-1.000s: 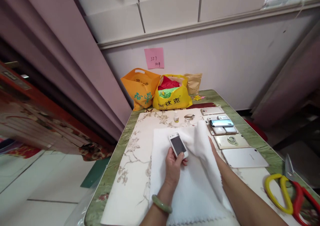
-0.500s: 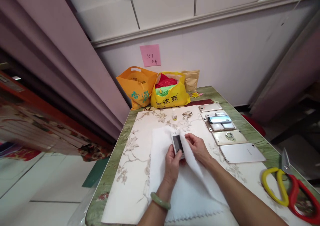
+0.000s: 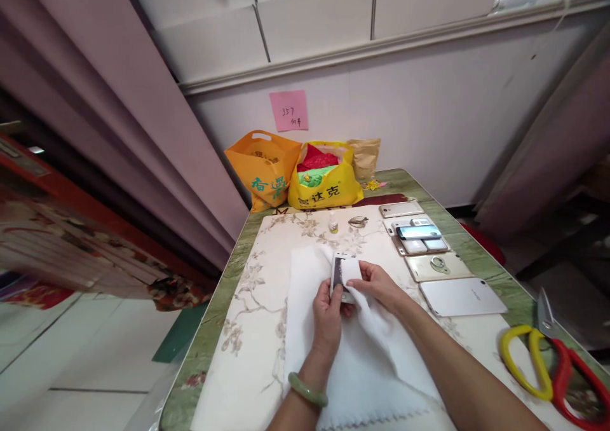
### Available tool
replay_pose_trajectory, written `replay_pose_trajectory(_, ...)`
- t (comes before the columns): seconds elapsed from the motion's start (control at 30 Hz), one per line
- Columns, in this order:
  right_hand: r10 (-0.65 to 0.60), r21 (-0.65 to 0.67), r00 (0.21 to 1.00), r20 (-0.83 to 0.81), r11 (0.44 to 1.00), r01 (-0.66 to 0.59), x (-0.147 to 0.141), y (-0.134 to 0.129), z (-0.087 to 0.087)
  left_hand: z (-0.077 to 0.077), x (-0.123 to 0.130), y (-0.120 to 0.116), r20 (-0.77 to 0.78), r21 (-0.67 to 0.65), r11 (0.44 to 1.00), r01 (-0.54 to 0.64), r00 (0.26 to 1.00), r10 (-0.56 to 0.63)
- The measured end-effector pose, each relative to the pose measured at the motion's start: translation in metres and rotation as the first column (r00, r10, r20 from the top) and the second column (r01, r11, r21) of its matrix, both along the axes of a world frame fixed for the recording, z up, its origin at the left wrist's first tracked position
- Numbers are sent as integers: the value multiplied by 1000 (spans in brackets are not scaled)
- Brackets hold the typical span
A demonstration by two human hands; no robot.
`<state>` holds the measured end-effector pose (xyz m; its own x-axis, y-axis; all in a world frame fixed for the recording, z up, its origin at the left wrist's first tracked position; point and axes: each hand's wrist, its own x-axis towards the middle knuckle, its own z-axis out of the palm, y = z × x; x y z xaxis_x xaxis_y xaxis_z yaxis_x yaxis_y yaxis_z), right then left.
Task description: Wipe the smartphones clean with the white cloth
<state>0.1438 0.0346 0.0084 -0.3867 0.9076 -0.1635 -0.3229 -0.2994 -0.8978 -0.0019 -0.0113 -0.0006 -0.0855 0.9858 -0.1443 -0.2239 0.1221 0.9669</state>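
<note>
My left hand is closed around a white smartphone, its thumb on the lower part of the dark screen. A white cloth with a scalloped edge lies spread under my hands. My right hand pinches a raised fold of this cloth and presses it over the right side of the phone's screen. Part of the screen is hidden by the cloth. A green bangle circles my left wrist.
To the right lie several phones, among them a silver phone, and large scissors with yellow and red handles. Farther back are a small bottle, glasses, an orange bag, a yellow bag and a brown pouch.
My right hand has brought the cloth fold leftward from beside the phone onto its screen. The phone has shifted slightly to the right in my left hand.
</note>
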Motion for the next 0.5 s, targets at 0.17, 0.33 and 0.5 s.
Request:
replay_pose_trajectory(0.17, -269, -64, 962, 57, 960, 272, -1, 2, -3, 1, -1, 0, -81, 27, 993, 117, 990, -115)
replay_pose_trajectory(0.33, -431, -124, 903, 5, 895, 428, -3, 6, -9, 4, 2, -1, -105, 6, 993, 115, 988, -114)
replay_pose_trajectory(0.5, -154, -40, 987, 54, 987, 157, -6, 1, -5, 6, 2, 0, -46, 107, 993, 55, 998, -51)
